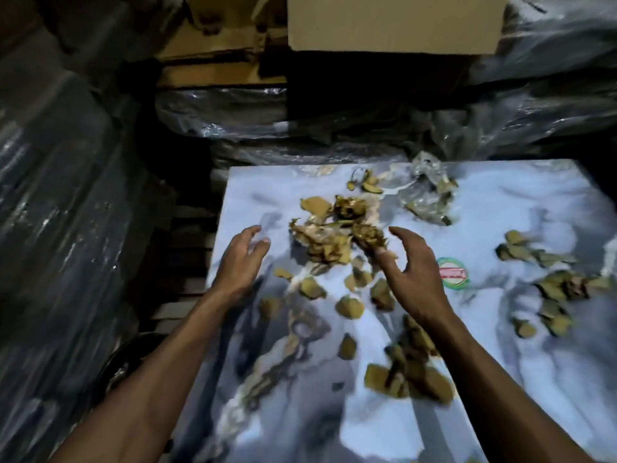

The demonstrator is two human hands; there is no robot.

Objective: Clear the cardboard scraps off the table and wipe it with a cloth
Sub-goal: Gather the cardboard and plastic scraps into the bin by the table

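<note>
Torn brown cardboard scraps lie scattered over the marble-patterned table (pixel 500 379). The biggest heap of scraps (pixel 329 237) sits between my two hands. My left hand (pixel 242 262) hovers open to the left of that heap, fingers spread and empty. To the right of the heap is my right hand (pixel 412 267), open with curled fingers, its fingertips touching the edge of the heap. More scraps lie near the front (pixel 410 372) and at the right (pixel 554 289). No cloth is in view.
A crumpled clear plastic wrapper (pixel 425 188) lies at the table's far edge. A round red-and-green sticker (pixel 452 274) sits by my right hand. Plastic-wrapped stacks (pixel 56 195) stand to the left and behind, a cardboard box (pixel 394 21) at the back.
</note>
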